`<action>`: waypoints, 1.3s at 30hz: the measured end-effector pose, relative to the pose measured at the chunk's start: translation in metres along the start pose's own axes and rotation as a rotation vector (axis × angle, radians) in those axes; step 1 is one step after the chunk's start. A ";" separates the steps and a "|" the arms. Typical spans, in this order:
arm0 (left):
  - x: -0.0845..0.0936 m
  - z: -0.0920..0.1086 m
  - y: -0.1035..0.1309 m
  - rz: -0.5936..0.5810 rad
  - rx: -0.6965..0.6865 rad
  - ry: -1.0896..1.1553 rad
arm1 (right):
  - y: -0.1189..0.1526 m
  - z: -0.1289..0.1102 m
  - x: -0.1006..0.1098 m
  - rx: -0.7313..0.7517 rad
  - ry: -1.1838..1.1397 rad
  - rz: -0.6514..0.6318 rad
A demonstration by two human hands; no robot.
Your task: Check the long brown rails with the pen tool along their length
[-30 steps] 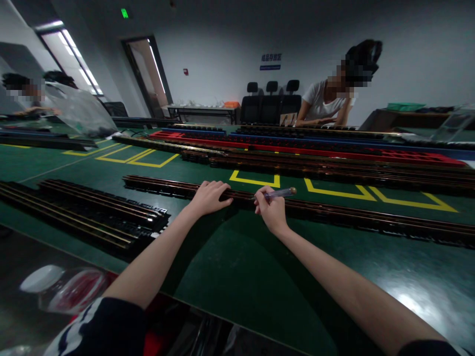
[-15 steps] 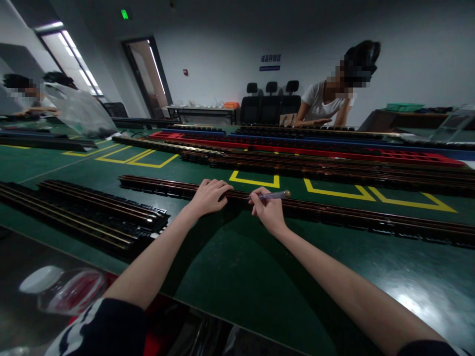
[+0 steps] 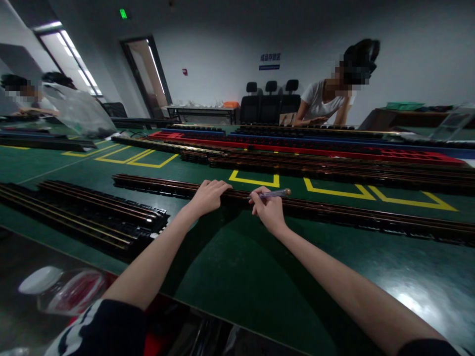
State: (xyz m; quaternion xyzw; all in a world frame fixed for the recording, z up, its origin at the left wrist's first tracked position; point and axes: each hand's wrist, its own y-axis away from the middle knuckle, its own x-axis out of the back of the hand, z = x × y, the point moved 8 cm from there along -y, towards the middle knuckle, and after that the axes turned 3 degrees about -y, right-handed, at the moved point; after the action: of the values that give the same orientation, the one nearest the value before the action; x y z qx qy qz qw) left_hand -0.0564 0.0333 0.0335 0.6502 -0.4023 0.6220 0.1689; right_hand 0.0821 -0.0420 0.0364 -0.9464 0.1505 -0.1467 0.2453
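A long black rail with copper-coloured strips [image 3: 334, 211] lies across the green table in front of me. My left hand [image 3: 208, 196] grips the rail left of its middle, fingers bent over the far edge and the thumb side hidden. Just to the right, my right hand [image 3: 270, 210] pinches a slim pen-like tool with a clear handle [image 3: 275, 193] and a brownish round end. Its thin tip points left and down at the rail; whether it touches cannot be made out.
Several similar rails [image 3: 85, 212] lie at the left near the table edge. Further back are more dark rails [image 3: 315, 165] and a red tray [image 3: 411, 154]. A plastic bag [image 3: 79, 111] stands back left. A co-worker [image 3: 324, 101] sits opposite. A lidded jar [image 3: 70, 291] is at lower left.
The rail has slid a little to the left. My left hand's thumb has drawn in from the near side. My right hand and its tool have stayed almost in place.
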 end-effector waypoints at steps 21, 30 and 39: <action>-0.006 -0.006 0.002 -0.017 0.003 0.060 | -0.001 0.002 -0.002 -0.032 -0.036 -0.057; -0.005 -0.006 0.003 -0.028 0.015 0.064 | -0.001 0.002 -0.003 -0.054 -0.026 -0.059; -0.005 -0.006 0.003 -0.019 0.003 0.065 | -0.001 0.001 -0.003 -0.068 -0.035 -0.078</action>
State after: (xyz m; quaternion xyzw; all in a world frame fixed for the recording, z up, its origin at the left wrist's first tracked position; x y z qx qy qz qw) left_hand -0.0621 0.0371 0.0293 0.6336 -0.3894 0.6418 0.1869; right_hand 0.0794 -0.0397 0.0354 -0.9617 0.1142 -0.1343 0.2097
